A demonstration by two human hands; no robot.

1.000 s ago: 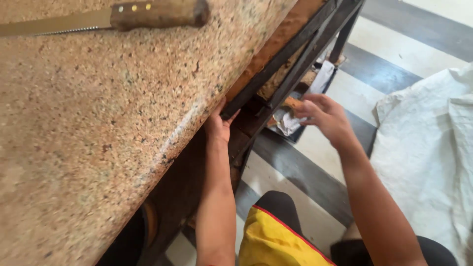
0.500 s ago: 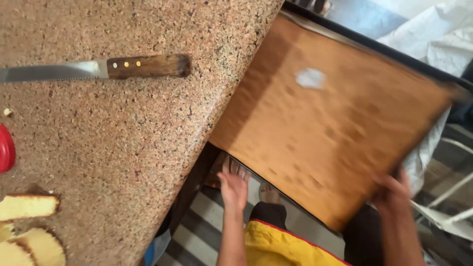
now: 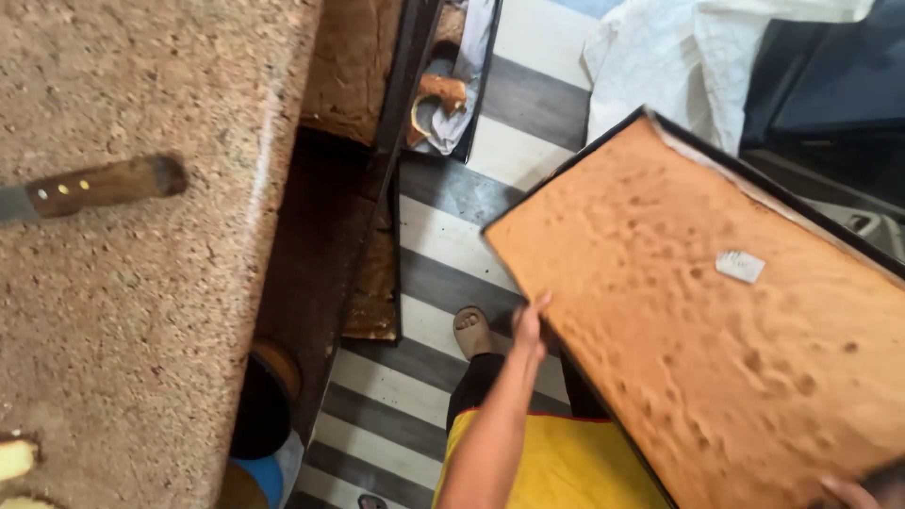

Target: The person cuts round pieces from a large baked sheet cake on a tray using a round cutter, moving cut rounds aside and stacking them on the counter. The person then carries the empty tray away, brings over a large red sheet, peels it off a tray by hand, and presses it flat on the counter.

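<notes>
The right hand (image 3: 853,490) shows only as fingertips at the bottom edge of the view, at the near corner of the tray (image 3: 575,363); whether its grip is closed under the rim or merely pressed against it cannot be told. The left hand (image 3: 528,325) sits at the tray's left edge, fingers pressed together and laid along the dark rim, steadying more than clasping. The tray is held in the air over the person's lap and the striped floor (image 3: 443,236), tilted, with its far corner higher. It carries a wide sheet cake (image 3: 716,320), golden brown and dimpled, filling the pan edge to edge, with a small scrap of paper (image 3: 740,266) lying on its top. Judging by its span, the load is likely moderately heavy and awkward rather than dense; the metal pan is stiff, but the sponge on it looks soft and easily dented or torn, so holds belong on the rim at opposite edges, never on the crust, and kept level lest the cake slide. To the left, the speckled stone surface (image 3: 123,311) bears a knife (image 3: 94,186) with a wooden handle, and pale slices (image 3: 17,457) at its near edge. Beyond, under the surface, a rack (image 3: 401,104) holds another brown sheet (image 3: 351,61), and a white cloth (image 3: 660,57) lies on the floor farther off.
</notes>
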